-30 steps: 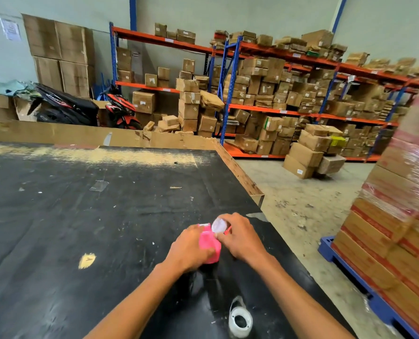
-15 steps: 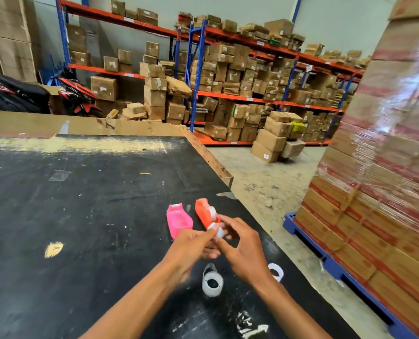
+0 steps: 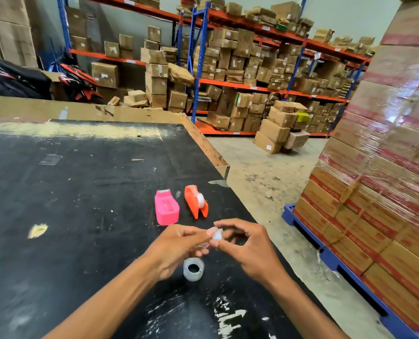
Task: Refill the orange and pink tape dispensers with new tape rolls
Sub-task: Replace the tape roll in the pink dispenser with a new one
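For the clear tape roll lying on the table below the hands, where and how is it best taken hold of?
Probably from above: the tape roll lies flat on the black table, its hole facing up. Pinch across the outer rim with thumb and fingers, or hook one finger into the hole. It sits between the wrists, so either hand could drop onto it.

Bare forearms, no sleeves, bare hands (image 3: 218, 250)

No text is legible (carton (image 3: 365, 211) print blurred).
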